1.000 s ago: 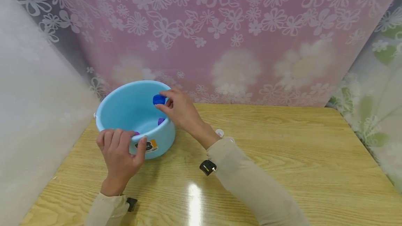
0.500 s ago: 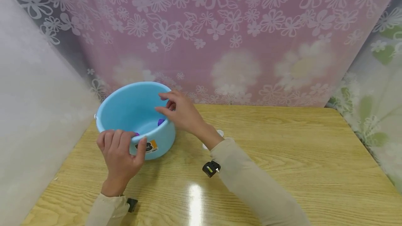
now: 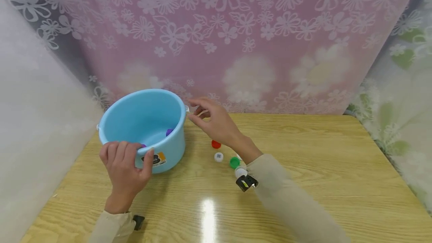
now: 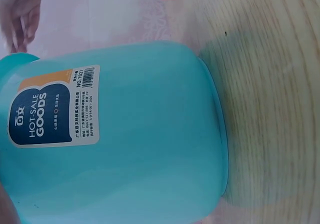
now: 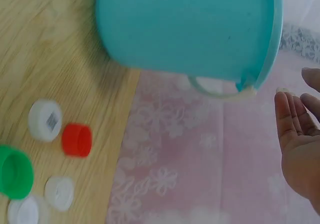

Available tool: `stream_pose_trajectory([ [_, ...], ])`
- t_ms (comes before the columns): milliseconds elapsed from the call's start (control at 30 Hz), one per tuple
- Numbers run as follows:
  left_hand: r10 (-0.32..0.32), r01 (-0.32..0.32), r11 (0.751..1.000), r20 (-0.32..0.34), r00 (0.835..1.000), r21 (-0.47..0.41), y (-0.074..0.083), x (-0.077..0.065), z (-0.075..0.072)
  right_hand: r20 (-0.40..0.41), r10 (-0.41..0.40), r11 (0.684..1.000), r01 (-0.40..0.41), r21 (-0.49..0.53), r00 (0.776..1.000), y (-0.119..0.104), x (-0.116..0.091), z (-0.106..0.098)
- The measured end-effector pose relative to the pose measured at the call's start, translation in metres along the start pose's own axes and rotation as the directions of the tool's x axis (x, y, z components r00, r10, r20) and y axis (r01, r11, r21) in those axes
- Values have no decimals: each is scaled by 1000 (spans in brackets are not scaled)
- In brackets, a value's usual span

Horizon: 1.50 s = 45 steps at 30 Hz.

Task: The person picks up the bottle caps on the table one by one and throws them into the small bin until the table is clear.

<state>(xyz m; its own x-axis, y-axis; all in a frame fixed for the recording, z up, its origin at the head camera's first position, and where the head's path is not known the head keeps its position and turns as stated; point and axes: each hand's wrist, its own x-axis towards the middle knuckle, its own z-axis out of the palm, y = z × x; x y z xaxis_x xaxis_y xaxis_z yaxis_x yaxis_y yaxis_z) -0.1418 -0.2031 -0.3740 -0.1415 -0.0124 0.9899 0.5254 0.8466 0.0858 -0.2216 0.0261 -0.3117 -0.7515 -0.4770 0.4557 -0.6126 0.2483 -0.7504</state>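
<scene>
A light blue bucket (image 3: 172,149) with a sticker on its side stands on the left of the table. My left hand (image 3: 125,168) grips its near rim, fingers over the edge and thumb outside. Inside the bucket, parts of two purple caps (image 3: 169,132) show; much of the bottom is hidden by the near wall. Just right of the rim, by the handle joint, is my right hand (image 3: 217,121), its fingers relaxed and holding nothing. Below that hand lie bottle caps: a red cap (image 3: 216,144), a white cap (image 3: 218,157) and a green cap (image 3: 234,162).
More white caps lie by the right wrist, such as a white cap (image 5: 59,193) in the right wrist view. The wooden table (image 3: 320,168) extends to the right. A pink flowered curtain (image 3: 209,74) hangs behind it. The bucket's pale handle (image 5: 215,91) hangs at the back.
A blue cap, pinched by my right hand over the bucket, has been let go. The right hand has then moved right, out past the rim, uncovering the caps. The left hand keeps its grip.
</scene>
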Motion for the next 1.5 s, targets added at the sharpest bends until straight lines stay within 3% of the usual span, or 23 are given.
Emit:
stream_pose_trajectory([
  [500,-10,10,1000,-13,1000,9,-2,1,-4,-38,116,985,-120,-126,993,60,-41,-48],
  [833,-6,6,1000,-12,1000,7,-2,1,-4,-33,218,956,-220,-196,975,83,-70,-70],
  [1133,-13,13,1000,-7,1000,9,-2,2,-5,67,302,935,-281,-214,951,102,-91,-76],
  [1500,-8,8,1000,-4,1000,9,-2,1,-5,240,369,925,-331,-186,898,119,-113,-72],
])
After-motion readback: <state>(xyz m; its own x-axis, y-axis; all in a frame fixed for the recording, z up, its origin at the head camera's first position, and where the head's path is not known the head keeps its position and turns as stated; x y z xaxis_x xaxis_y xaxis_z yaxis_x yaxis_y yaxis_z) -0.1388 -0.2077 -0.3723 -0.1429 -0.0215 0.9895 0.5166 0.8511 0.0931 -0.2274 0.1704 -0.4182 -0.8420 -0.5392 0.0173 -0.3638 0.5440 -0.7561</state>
